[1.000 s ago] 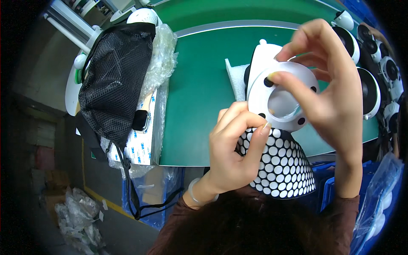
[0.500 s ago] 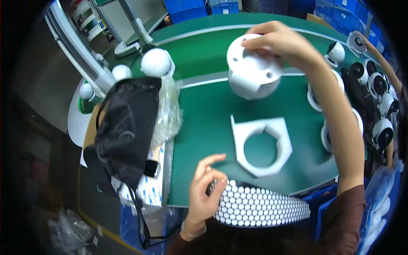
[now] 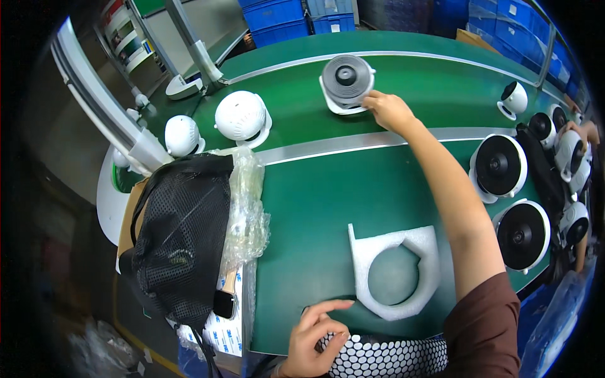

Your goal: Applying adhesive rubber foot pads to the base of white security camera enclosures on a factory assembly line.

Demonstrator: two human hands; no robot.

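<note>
A white fan-like device (image 3: 346, 77) with a round grey ringed face and a dark centre stands on the green conveyor belt. My right hand (image 3: 389, 110) reaches far across to it, its fingers closed at the lower right edge of the white stand. Near the front edge of the table, my left hand (image 3: 315, 340) is loosely curled, thumb and forefinger apart, with nothing visible between them. It is beside a black cloth with white dots (image 3: 391, 356). Between the hands a white foam frame (image 3: 396, 272) with a large round opening lies on the green tabletop.
Two white devices (image 3: 241, 116) (image 3: 181, 135) stand on the belt at left. Black-faced ones (image 3: 500, 165) (image 3: 522, 236) sit at right, near another person's hand (image 3: 587, 131). A black mesh bag (image 3: 183, 239) and clear plastic wrap (image 3: 249, 214) lie left; blue crates (image 3: 276, 24) stand behind.
My right hand has carried the white device away from above the table and stood it on the belt, face turned toward me. My left hand stays by the dotted cloth.
</note>
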